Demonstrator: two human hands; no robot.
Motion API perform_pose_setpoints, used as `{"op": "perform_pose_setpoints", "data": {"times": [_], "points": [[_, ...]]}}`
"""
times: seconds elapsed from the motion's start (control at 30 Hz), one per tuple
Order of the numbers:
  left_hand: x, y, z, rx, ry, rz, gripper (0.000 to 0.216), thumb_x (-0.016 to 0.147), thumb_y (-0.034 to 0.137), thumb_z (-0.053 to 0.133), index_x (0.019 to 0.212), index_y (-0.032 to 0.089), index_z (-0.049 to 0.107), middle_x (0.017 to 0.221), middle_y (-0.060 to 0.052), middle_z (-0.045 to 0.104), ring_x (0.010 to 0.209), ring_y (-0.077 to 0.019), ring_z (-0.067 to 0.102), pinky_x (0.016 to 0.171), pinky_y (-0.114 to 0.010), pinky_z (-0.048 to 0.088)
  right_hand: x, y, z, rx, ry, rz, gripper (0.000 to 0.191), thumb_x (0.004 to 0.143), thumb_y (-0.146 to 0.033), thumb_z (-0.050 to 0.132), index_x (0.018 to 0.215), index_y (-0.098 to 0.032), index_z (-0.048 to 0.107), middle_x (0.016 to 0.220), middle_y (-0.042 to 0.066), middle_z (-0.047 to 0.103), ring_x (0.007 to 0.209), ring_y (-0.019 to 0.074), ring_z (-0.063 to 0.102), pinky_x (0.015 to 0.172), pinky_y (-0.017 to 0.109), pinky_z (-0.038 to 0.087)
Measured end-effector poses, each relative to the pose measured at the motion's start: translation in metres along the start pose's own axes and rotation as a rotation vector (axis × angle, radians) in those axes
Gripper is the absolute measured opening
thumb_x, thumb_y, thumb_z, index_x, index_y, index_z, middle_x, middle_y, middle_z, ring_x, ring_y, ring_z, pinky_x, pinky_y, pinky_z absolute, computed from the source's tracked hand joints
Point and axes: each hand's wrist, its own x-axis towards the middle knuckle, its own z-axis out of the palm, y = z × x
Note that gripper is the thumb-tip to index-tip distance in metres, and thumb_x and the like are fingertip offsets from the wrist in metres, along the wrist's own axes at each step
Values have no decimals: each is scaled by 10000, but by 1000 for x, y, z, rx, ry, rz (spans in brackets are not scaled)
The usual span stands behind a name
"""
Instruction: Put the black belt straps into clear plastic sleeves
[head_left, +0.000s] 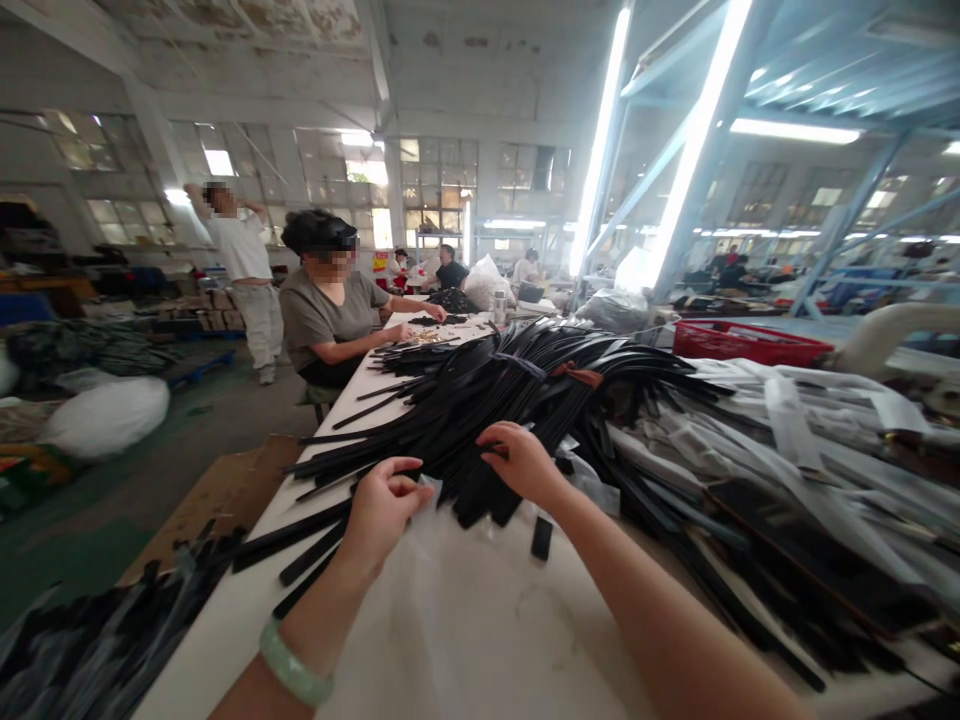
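Note:
A big heap of long black straps (457, 390) spreads over the white table (525, 640), some of them tied in bundles. My left hand (386, 505) pinches the open end of a long clear plastic sleeve (429, 600), which hangs down toward me over the tabletop. Over the near strap ends is my right hand (521, 462), its thumb and fingers closed together on what looks like a black strap; the grip itself is partly hidden. One short strap end (540, 538) sticks out just below my right wrist.
Plastic-wrapped straps (750, 440) pile up on the right, near a red crate (750, 342). A co-worker (330, 310) sits at the table's left side, hands on small pieces. Another person (244, 260) stands behind. More straps (112, 640) lie low at left beside cardboard (217, 495).

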Motion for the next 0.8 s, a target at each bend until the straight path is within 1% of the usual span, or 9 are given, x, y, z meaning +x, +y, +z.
{"op": "perform_pose_setpoints", "data": {"times": [0.07, 0.1, 0.2, 0.3, 0.4, 0.5, 0.6, 0.67, 0.8], "points": [[1, 0, -1, -10, 19, 3, 510, 546, 301, 767, 980, 117, 573, 565, 36, 600, 487, -95, 486, 491, -202, 339, 2, 10, -16, -304, -87, -106, 132, 738, -151, 695, 855, -212, 708, 956, 54, 621, 946, 212, 545, 906, 389, 417], [1, 0, -2, -16, 22, 1, 501, 536, 297, 771, 960, 118, 573, 562, 35, 601, 490, -98, 492, 496, -205, 343, 2, 13, -20, -397, -148, -140, 147, 724, -165, 728, 857, -228, 723, 949, 50, 612, 945, 215, 528, 910, 386, 403], [0, -2, 0, -17, 16, 1, 464, 522, 279, 782, 909, 127, 575, 563, 29, 605, 510, -106, 516, 510, -210, 353, 0, 17, -21, -523, -222, -153, 228, 721, -266, 768, 944, -294, 732, 968, 47, 574, 944, 223, 480, 851, 362, 402], [0, -6, 2, 20, -7, 33, 427, 533, 252, 779, 888, 135, 572, 578, 21, 620, 544, -113, 544, 548, -214, 385, -3, 18, -15, -561, -222, -131, 184, 750, -328, 746, 934, -327, 734, 970, 40, 558, 945, 225, 463, 841, 367, 378], [2, -9, 3, 91, -6, 72, 409, 545, 230, 765, 892, 145, 565, 588, 18, 634, 558, -127, 567, 562, -222, 404, -2, 14, -13, -526, -152, -145, 39, 793, -299, 701, 808, -280, 732, 976, 34, 577, 969, 225, 472, 869, 387, 351], [4, -9, 1, 139, 16, 75, 390, 566, 229, 742, 899, 156, 553, 594, 16, 640, 548, -142, 576, 523, -225, 393, 0, -2, -15, -418, -1, -234, 138, 881, -239, 566, 789, -211, 665, 915, 42, 617, 978, 218, 505, 889, 391, 341], [4, -8, -1, 162, 29, 93, 364, 588, 232, 722, 899, 164, 546, 604, 12, 649, 562, -154, 588, 518, -232, 397, 1, -22, -16, -346, 134, -305, 176, 917, -206, 462, 800, -193, 593, 823, 43, 621, 899, 196, 541, 899, 377, 339], [4, -7, -2, 173, 27, 104, 355, 596, 239, 720, 896, 166, 545, 615, 6, 657, 572, -158, 594, 527, -237, 401, 0, -31, -15, -359, 160, -311, 166, 910, -203, 466, 782, -198, 570, 783, 30, 612, 841, 187, 543, 893, 370, 332], [4, -9, -1, 194, 7, 116, 343, 613, 239, 717, 899, 166, 543, 639, -1, 674, 594, -158, 603, 564, -246, 412, -2, -33, -9, -426, 103, -299, 148, 900, -208, 492, 778, -201, 574, 774, 23, 616, 847, 187, 536, 908, 374, 300]]}}
